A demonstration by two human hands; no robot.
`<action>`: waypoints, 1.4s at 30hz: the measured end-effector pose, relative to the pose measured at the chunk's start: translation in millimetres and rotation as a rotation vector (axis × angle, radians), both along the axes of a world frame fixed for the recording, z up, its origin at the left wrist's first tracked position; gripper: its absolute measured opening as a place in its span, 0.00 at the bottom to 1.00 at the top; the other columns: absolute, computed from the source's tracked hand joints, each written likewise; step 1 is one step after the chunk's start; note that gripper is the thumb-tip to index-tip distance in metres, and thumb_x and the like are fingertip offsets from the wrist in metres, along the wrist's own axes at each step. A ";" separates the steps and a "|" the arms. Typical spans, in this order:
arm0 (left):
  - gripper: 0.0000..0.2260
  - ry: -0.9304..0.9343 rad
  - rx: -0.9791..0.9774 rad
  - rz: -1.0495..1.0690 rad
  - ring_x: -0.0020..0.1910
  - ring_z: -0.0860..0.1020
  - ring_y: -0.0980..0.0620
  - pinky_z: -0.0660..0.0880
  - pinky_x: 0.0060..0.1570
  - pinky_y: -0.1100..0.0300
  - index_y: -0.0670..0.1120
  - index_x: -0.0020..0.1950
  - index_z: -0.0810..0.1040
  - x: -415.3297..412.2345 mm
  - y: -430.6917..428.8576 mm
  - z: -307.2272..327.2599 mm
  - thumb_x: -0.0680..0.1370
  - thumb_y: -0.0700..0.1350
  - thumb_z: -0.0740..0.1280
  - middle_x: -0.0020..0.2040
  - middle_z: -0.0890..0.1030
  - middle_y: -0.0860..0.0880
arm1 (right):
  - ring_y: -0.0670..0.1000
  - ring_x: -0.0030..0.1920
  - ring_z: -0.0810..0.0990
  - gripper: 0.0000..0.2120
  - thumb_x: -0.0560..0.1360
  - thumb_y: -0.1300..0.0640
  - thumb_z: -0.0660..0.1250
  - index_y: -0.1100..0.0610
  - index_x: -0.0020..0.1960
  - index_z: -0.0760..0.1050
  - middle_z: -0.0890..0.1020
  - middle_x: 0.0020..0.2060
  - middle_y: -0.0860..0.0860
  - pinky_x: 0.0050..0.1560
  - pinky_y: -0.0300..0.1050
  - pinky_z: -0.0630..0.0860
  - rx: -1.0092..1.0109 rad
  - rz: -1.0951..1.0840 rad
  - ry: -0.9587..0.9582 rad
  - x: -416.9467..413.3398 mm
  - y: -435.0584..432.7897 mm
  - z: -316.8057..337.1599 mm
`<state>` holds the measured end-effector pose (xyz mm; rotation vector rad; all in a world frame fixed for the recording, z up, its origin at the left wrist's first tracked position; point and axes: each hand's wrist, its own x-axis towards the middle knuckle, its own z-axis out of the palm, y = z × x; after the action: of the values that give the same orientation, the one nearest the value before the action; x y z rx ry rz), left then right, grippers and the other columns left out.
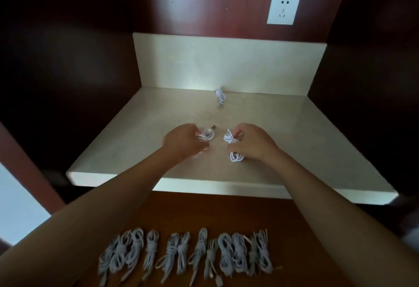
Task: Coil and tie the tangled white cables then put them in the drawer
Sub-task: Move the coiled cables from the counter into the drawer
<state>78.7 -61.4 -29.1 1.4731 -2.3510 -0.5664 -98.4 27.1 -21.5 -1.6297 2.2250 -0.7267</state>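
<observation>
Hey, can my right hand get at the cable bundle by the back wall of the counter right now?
Probably yes: nothing lies between the right hand and that back bundle, but the hand is gripping a second bundle.

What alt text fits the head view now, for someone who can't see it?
The left hand grips one white coil and the right hand a second coil, over a pale counter. A third coil lies by the counter's back wall; a row of tied coils lies on the brown surface below.
</observation>
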 end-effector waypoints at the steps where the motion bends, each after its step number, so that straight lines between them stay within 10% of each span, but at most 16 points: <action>1: 0.10 0.068 0.012 -0.008 0.45 0.79 0.51 0.74 0.45 0.58 0.50 0.49 0.80 0.2 15.7 -5.1 0.70 0.52 0.71 0.46 0.82 0.52 | 0.45 0.39 0.75 0.10 0.67 0.55 0.74 0.51 0.46 0.76 0.76 0.38 0.44 0.37 0.42 0.70 -0.040 -0.004 -0.040 -0.6 16.0 -1.6; 16: 0.12 0.456 0.148 -0.239 0.43 0.78 0.59 0.77 0.45 0.54 0.59 0.56 0.75 -40.6 211.1 -77.0 0.74 0.54 0.71 0.45 0.79 0.58 | 0.47 0.31 0.73 0.14 0.69 0.57 0.76 0.44 0.46 0.73 0.77 0.36 0.46 0.36 0.50 0.75 -0.267 0.058 -0.232 -41.4 222.3 -61.6; 28: 0.13 -0.075 0.171 -0.234 0.35 0.74 0.54 0.72 0.41 0.55 0.52 0.37 0.72 -93.9 228.9 -134.9 0.74 0.57 0.69 0.33 0.75 0.53 | 0.46 0.31 0.74 0.13 0.70 0.58 0.76 0.55 0.49 0.73 0.76 0.35 0.49 0.34 0.43 0.71 0.172 0.017 -0.202 -79.0 226.8 -122.7; 36: 0.19 -0.357 -0.131 -0.246 0.55 0.75 0.46 0.63 0.57 0.52 0.48 0.57 0.72 -110.4 223.8 -162.3 0.75 0.61 0.63 0.51 0.79 0.49 | 0.52 0.35 0.76 0.12 0.72 0.59 0.73 0.50 0.39 0.69 0.74 0.33 0.48 0.32 0.41 0.68 0.351 -0.007 -0.142 -84.4 203.5 -168.0; 42: 0.11 -0.469 -0.228 -0.383 0.54 0.74 0.46 0.61 0.57 0.52 0.49 0.47 0.78 -110.9 228.8 -166.3 0.79 0.53 0.60 0.46 0.80 0.49 | 0.55 0.47 0.79 0.06 0.75 0.57 0.71 0.54 0.45 0.73 0.78 0.42 0.52 0.44 0.47 0.74 0.420 0.000 -0.052 -80.8 204.5 -176.7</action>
<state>-32.2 167.5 -195.4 1.1513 -2.9709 -0.0189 -179.1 231.6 -198.2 -1.3848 2.1557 -0.2691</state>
